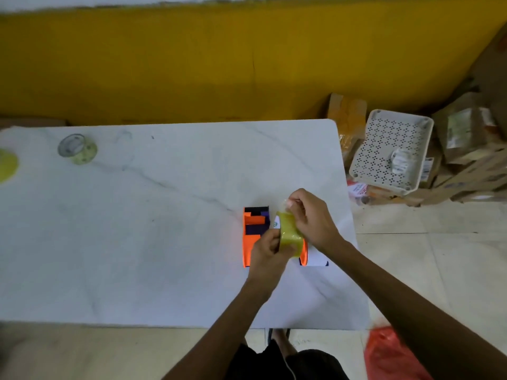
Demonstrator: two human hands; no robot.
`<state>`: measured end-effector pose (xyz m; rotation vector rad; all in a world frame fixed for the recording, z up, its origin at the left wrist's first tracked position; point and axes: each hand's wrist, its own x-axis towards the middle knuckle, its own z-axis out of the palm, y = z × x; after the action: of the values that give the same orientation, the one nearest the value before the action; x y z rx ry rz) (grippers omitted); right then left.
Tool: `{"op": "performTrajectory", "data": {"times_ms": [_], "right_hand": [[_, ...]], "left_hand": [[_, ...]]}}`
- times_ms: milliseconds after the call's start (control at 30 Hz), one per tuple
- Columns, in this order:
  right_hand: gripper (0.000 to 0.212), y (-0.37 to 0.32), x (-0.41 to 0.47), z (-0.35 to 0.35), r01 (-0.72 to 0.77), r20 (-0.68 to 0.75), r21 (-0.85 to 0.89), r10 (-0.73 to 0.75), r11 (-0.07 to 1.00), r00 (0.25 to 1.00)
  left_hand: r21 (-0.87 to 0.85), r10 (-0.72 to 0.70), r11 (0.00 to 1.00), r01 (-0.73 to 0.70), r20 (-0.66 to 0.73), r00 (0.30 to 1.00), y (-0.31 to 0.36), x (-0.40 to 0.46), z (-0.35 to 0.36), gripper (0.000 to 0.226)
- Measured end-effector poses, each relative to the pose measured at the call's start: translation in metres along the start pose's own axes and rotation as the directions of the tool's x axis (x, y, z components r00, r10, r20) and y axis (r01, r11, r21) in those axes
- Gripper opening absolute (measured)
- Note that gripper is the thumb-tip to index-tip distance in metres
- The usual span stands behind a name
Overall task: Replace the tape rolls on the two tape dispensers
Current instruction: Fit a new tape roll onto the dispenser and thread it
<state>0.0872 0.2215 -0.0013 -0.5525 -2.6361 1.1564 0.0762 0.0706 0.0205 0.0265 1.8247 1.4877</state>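
An orange and dark blue tape dispenser (253, 231) lies on the white marble table (137, 242), right of centre. Just above it my left hand (267, 256) grips a yellowish clear tape roll (289, 234) from below. My right hand (312, 218) pinches the loose end of that roll's tape between thumb and fingers, at the roll's top. Part of a second orange piece (304, 253) shows under the roll, mostly hidden by my hands. Another clear tape roll (77, 148) sits at the table's far left.
A yellow round object (6, 165) is cut off by the left edge. On the floor to the right stand a white perforated basket (392, 152), cardboard parcels (466, 149) and a red plastic bag (389, 352). A yellow wall runs behind the table.
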Motion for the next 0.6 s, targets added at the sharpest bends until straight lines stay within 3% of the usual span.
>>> {"op": "performTrajectory", "data": {"times_ms": [133, 267, 367, 433, 533, 600], "right_hand": [[0.015, -0.007, 0.000, -0.006, 0.074, 0.012, 0.077, -0.075, 0.994, 0.997], [0.015, -0.016, 0.006, -0.023, 0.023, 0.080, 0.253, -0.045, 0.967, 0.996], [0.016, -0.025, 0.013, -0.034, -0.089, 0.121, 0.441, 0.039, 0.893, 0.992], [0.016, -0.032, 0.017, -0.037, -0.092, 0.091, 0.518, 0.052, 0.850, 0.994], [0.016, -0.040, 0.020, -0.034, -0.059, 0.035, 0.568, 0.048, 0.821, 0.998], [0.015, -0.044, 0.023, -0.033, -0.048, 0.032, 0.564, 0.037, 0.824, 0.999]], "left_hand": [[-0.029, 0.021, 0.999, -0.022, -0.033, 0.999, -0.001, -0.006, 0.000, 0.013], [-0.290, -0.041, 0.956, -0.029, -0.233, 0.972, 0.010, -0.005, -0.016, 0.008], [-0.172, 0.039, 0.979, -0.107, -0.359, 0.933, 0.014, 0.012, -0.033, 0.008], [-0.133, 0.029, 0.989, -0.059, -0.222, 0.975, 0.021, 0.021, -0.041, 0.026], [-0.365, -0.142, 0.910, 0.196, 0.169, 0.975, 0.030, 0.025, -0.043, 0.053], [-0.451, -0.154, 0.860, 0.239, 0.217, 0.964, 0.034, 0.027, -0.044, 0.050]]}}
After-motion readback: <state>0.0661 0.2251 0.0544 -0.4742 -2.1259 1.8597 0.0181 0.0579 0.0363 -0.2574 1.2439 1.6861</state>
